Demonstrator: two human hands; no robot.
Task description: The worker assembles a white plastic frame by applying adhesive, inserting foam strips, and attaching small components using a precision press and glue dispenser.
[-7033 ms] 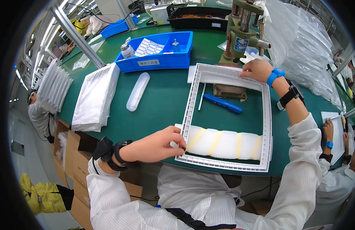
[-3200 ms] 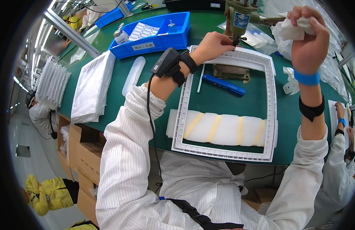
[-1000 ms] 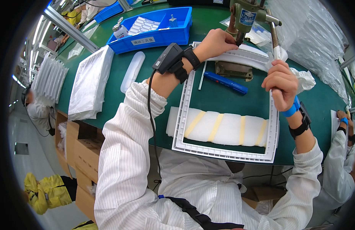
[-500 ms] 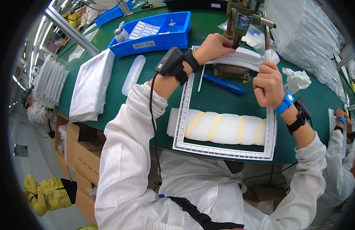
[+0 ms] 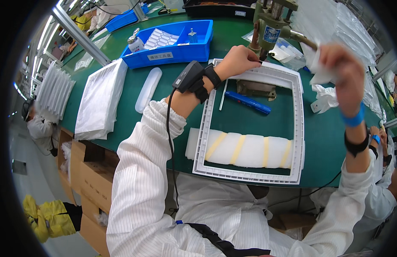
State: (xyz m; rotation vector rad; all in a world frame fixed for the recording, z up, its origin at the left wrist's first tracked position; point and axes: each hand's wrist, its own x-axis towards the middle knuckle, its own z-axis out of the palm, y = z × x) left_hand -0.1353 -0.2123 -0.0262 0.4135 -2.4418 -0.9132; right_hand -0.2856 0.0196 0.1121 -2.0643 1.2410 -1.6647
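A white rectangular plastic frame [image 5: 245, 173] lies on the bench, its far bar under a green hand press [image 5: 269, 34]. My left hand [image 5: 239, 61] is at that far bar, thumb and fingers pinched together beside the press tip; anything between them is hidden. Blurred by motion, my right hand [image 5: 344, 70] is closed round the outer end of the press lever [image 5: 305, 40], where some white wrapping shows. Inside the frame lie a blue pen-shaped tool [image 5: 248, 102] and a dark metal block [image 5: 256, 89]. A white foam pad with yellow strips [image 5: 250, 150] lies under the near part.
A blue divided bin [image 5: 168, 55] holds a bottle and a label sheet. Left of the frame are a white oblong piece [image 5: 148, 90] and a wrapped white stack [image 5: 100, 100]. Crumpled white paper [image 5: 324, 98] and clear plastic bags [image 5: 323, 25] lie right. A co-worker's hand [image 5: 374, 132] shows far right.
My right hand has swung the press lever outward to the right and up. The frame's far right corner shows now. My left hand stays at the far bar, slightly lower in view.
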